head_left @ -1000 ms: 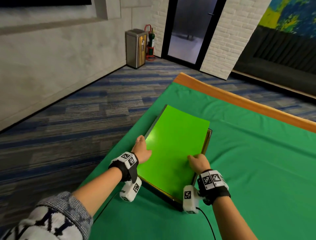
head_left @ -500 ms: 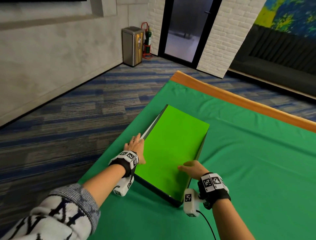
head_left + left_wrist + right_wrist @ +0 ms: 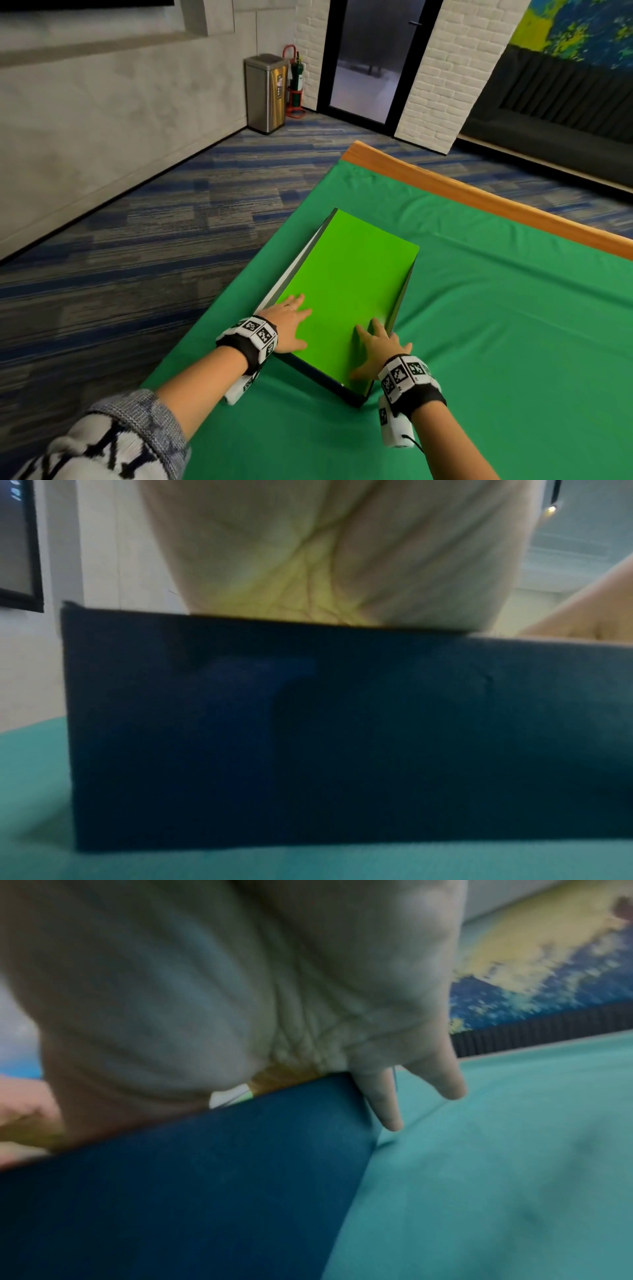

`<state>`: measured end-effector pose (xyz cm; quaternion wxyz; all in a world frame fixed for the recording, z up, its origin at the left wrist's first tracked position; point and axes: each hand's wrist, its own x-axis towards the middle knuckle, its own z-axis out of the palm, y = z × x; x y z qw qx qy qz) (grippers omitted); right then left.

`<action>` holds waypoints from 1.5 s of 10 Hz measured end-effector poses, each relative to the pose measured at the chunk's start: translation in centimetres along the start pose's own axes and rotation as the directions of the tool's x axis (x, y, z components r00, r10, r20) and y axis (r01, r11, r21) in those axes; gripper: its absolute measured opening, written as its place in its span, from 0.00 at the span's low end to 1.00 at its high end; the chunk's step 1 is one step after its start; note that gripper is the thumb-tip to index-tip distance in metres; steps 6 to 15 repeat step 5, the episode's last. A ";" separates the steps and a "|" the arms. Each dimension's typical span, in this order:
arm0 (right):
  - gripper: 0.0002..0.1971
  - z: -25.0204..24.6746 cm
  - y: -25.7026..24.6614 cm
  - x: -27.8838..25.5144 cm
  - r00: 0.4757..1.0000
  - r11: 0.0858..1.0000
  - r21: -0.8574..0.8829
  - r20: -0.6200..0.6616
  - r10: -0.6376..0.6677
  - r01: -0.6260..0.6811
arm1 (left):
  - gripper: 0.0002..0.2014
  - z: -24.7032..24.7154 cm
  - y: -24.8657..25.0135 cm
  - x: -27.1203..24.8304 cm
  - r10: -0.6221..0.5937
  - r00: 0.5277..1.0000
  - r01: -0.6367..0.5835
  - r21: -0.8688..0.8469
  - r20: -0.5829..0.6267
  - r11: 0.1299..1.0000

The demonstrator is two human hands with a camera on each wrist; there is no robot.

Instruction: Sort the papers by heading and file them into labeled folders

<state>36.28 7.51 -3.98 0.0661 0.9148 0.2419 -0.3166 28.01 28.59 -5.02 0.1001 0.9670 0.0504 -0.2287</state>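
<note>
A bright green folder lies flat on top inside a dark, shallow box on the green tablecloth. A white sheet edge shows along the box's left side. My left hand rests flat on the folder's near left part, fingers straight. Flat on the near right part lies my right hand, its outer fingers over the box's right rim. The left wrist view shows the box's dark front wall under my palm. The right wrist view shows the box's corner and two fingers hanging past it.
The green cloth covers the table, with a wooden edge at the far side. The table's left edge runs close to the box, with carpet beyond. A steel bin and a glass door stand far back.
Both hands went from gripping the folder's sides to lying flat on its top. The folder has settled level into the box.
</note>
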 end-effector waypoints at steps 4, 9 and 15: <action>0.34 2.6 0.6 -3.9 0.896 0.846 0.528 -0.406 0.178 0.071 | 0.25 1.7 6.5 -4.6 -0.229 0.968 0.202 -0.222 -0.104 0.954; 0.33 3.8 1.9 -6.2 0.927 0.914 0.401 -0.316 0.201 -0.062 | 0.27 2.5 8.0 -6.0 -0.276 0.948 0.244 -0.196 -0.160 0.950; 0.33 3.8 1.9 -6.2 0.927 0.914 0.401 -0.316 0.201 -0.062 | 0.27 2.5 8.0 -6.0 -0.276 0.948 0.244 -0.196 -0.160 0.950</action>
